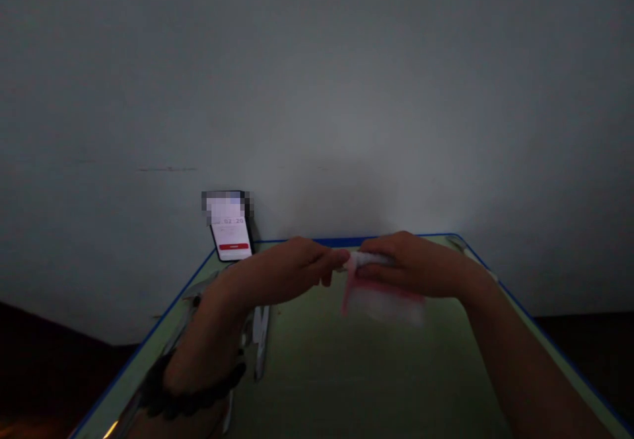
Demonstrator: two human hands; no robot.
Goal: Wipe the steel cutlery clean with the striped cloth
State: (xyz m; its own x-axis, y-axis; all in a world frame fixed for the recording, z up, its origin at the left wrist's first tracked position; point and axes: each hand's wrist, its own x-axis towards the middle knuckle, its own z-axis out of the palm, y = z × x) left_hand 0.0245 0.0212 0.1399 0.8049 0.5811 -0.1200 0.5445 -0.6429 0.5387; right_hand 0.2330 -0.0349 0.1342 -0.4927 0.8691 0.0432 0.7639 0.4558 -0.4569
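Where the left hand (292, 270) pinches its edge, pink-topped pouch (384, 303) hanging under right hand (411, 264), closed on its top

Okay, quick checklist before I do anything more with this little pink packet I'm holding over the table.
1. Right hand grips pink packet: ok.
2. Left hand pinches its top corner: ok.
3. Packet over the green table, inside its edge: ok.
4. Packet sealed or open: cannot tell, blurred.
5. Metal tools apart from packet: ok.
6. Lighting: not ok, dim.
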